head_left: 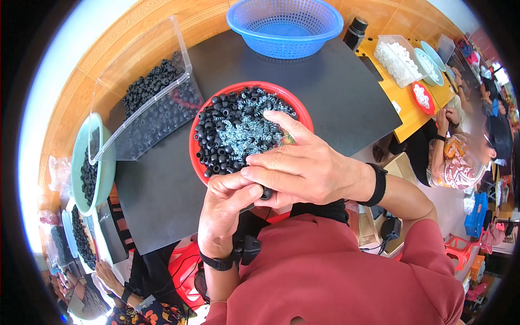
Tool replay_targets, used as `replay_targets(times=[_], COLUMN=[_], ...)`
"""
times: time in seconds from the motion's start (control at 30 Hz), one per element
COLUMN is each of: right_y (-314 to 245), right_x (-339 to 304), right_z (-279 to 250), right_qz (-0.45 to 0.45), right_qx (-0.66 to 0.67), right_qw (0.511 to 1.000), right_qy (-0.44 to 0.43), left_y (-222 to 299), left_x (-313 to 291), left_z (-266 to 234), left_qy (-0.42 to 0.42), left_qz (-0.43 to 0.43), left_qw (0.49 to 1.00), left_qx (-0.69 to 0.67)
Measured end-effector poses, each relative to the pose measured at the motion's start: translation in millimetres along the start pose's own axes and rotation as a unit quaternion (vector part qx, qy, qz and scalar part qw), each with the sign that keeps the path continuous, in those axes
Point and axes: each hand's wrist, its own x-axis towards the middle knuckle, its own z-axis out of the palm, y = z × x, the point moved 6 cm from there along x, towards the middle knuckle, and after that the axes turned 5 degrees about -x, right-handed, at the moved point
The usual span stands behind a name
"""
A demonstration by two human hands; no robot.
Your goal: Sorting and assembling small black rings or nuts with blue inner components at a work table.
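My left hand (pixel 225 206) and my right hand (pixel 311 170) meet at the near rim of a red bowl (pixel 307 111). Between them shows a small round black plastic part (pixel 266 193), mostly covered by my fingers. My left thumb and fingers are closed at its side. My right hand curls over it from the other side, with one finger reaching out over the bowl. Inside the bowl, many small black hollow parts (pixel 208 138) lie around a heap of small metal springs (pixel 249 132).
The bowl stands on a dark table (pixel 346 103). To the left are a clear plastic bin (pixel 143 100) of black parts and a pale green basin (pixel 108 179). A blue perforated basket (pixel 284 40) sits at the back. Other people work at both sides; a yellow table (pixel 401 103) holds white parts.
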Motion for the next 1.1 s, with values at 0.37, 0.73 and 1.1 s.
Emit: replay_targets(times=[0.37, 0.73, 1.1], right_y=[10, 10, 12], right_x=[-6, -16, -20], right_z=[1, 6, 5], right_qz=[0.027, 0.007, 0.064], right_qx=[0.069, 0.106, 0.094], right_qw=[0.996, 0.994, 0.991], right_qy=[-0.04, 0.013, 0.064], left_y=[0, -3, -2], left_x=[-10, -10, -9], left_z=[17, 23, 23], left_qy=[0.113, 0.105, 0.124], left_qz=[0.04, 0.053, 0.075], left_qw=[0.991, 0.992, 0.989], left_qx=[0.056, 0.042, 0.04])
